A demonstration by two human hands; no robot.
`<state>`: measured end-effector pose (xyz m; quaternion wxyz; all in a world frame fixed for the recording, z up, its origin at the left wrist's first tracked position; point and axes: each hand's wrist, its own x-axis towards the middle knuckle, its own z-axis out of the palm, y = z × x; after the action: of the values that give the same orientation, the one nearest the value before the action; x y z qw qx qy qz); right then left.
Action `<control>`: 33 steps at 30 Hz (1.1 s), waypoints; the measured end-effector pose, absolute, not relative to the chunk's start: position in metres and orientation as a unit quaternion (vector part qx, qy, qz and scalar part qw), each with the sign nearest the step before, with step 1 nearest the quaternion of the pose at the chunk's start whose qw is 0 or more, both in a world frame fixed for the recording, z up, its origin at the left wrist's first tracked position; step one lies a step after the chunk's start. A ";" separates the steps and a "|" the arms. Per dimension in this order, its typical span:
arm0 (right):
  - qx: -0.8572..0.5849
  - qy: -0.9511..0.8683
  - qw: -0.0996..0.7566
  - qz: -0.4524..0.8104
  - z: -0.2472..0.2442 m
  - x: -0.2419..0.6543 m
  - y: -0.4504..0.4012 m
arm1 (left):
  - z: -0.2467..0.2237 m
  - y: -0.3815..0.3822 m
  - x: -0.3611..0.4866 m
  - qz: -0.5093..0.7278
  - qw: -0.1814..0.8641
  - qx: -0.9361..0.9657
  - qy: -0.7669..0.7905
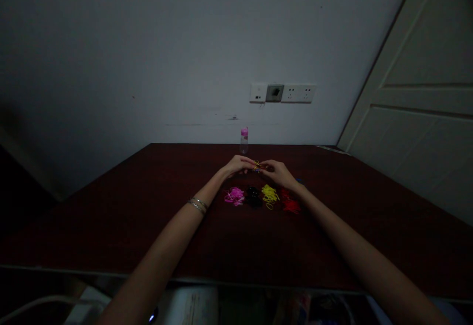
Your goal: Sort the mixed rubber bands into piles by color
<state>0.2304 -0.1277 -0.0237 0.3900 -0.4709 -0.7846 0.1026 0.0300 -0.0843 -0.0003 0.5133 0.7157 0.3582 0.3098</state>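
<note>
My left hand [239,165] and my right hand [275,171] meet over the table, fingertips closed around a small mixed bunch of coloured bands [256,166], yellow and bluish. Just nearer to me lie four separate piles: pink bands [235,196], black bands [253,197], yellow bands [270,195] and red bands [290,203], the red ones beside my right forearm. Something blue [298,180] shows by my right wrist, mostly hidden. Bracelets circle my left forearm. The image is dark, so single bands between my fingers cannot be told apart.
A clear bottle with a pink cap [244,141] stands behind my left hand, near the wall. The dark red table [148,182] reaches the wall, which carries sockets [283,93]. A pale door [417,103] is at the right. Various items lie below the table's front edge.
</note>
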 end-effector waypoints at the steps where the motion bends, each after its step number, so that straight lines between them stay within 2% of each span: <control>1: -0.475 -0.786 0.383 0.099 -0.024 0.230 -0.128 | 0.000 -0.085 0.031 0.306 0.512 0.718 0.358; 16: -0.501 -0.782 0.361 0.084 -0.022 0.244 -0.127 | 0.002 -0.087 0.031 0.306 0.496 0.715 0.385; 25: -0.548 -0.757 0.347 0.077 -0.025 0.276 -0.121 | 0.016 -0.105 0.050 0.244 0.503 0.760 0.333; 33: -0.547 -0.756 0.351 0.078 -0.021 0.275 -0.123 | 0.003 -0.109 0.066 0.163 0.524 0.786 0.286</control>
<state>0.2748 -0.1234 -0.0214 0.3505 -0.5473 -0.7560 0.0781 0.0662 -0.1093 0.0033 0.5236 0.7858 0.2856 0.1634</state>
